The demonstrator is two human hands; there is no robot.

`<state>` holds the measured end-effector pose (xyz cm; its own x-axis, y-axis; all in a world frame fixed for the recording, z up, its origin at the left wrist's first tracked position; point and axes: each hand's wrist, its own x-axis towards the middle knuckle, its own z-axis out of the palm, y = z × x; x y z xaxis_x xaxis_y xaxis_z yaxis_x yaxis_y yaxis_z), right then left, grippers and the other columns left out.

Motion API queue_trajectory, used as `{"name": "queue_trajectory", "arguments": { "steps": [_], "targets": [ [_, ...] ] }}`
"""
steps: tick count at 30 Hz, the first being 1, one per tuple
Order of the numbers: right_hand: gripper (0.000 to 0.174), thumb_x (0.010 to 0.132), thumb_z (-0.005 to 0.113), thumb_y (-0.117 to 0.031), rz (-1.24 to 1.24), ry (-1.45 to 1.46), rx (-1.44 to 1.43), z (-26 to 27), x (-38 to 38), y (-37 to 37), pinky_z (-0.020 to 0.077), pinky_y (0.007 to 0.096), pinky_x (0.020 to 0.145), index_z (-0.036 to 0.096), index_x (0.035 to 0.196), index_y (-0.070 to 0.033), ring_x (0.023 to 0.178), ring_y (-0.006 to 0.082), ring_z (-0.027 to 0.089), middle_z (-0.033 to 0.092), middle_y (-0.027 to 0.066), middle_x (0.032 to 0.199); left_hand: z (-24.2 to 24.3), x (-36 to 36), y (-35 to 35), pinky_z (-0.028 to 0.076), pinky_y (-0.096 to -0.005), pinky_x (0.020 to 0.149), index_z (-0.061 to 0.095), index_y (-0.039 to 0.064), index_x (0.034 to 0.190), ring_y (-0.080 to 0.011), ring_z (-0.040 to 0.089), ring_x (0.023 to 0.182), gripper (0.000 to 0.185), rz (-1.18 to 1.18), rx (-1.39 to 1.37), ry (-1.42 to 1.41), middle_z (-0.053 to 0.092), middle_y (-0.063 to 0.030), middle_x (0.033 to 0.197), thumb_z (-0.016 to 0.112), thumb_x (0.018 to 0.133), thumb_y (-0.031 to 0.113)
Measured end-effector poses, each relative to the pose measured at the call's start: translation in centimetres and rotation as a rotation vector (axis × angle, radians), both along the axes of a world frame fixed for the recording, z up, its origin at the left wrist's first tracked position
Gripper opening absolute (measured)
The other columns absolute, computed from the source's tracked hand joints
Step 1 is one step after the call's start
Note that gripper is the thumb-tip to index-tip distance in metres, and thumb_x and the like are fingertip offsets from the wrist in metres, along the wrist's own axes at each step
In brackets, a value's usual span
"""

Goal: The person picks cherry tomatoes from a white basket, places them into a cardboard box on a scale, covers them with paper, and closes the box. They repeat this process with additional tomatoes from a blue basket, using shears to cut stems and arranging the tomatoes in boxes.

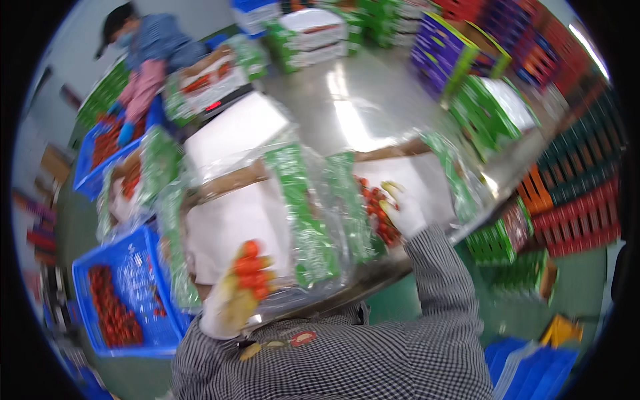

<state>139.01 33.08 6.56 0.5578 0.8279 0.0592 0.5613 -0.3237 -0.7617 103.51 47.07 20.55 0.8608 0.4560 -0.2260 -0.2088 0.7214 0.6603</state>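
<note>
My left hand (227,305), in a white glove with yellowed palm and fingers, holds a bunch of small red tomatoes (251,270). It is over the near edge of a paper-lined carton (235,225) with green sides and clear plastic film. My right hand (407,215), gloved in white with yellow fingertips, reaches into a second lined carton (430,175). Its fingers are apart, at the edge of a row of red tomatoes (375,207) along that carton's left side. Whether the fingertips touch the tomatoes is blurred.
A blue crate (165,320) with tomatoes stands at left. A co-worker (160,45) in blue gloves reaches into another blue crate (82,175). Behind the cartons lies a metal tabletop (320,100) with a scale (225,104). Stacked crates (575,215) stand at right.
</note>
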Motion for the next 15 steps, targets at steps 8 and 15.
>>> {"name": "queue_trajectory", "arguments": {
  "steps": [8,15],
  "targets": [
    [0.062,0.087,0.059,-0.006,0.329,0.694,0.462,11.0,-13.4,2.0,0.0481,0.0317,0.094,0.036,0.144,-0.004,0.115,0.0262,0.054,0.045,0.0173,0.139,-3.0,4.6,-4.4,0.025,-0.0306,0.114,-0.001,0.006,0.155,-0.0203,0.023,0.142,0.083,-0.075,0.663,-0.322,0.016,-0.0130,0.159,0.055,0.094,0.009],
    [0.046,0.080,0.063,0.001,-0.309,0.276,0.192,-1.0,6.1,6.3,0.0537,0.0313,0.065,0.053,0.125,0.003,0.077,0.0234,0.064,0.063,0.0136,0.100,-3.9,-7.8,0.9,0.037,-0.0383,0.107,0.030,0.007,0.147,-0.0256,0.033,0.138,0.064,0.056,0.746,0.124,0.031,-0.0117,0.152,0.060,0.093,0.021]
  ]
}}
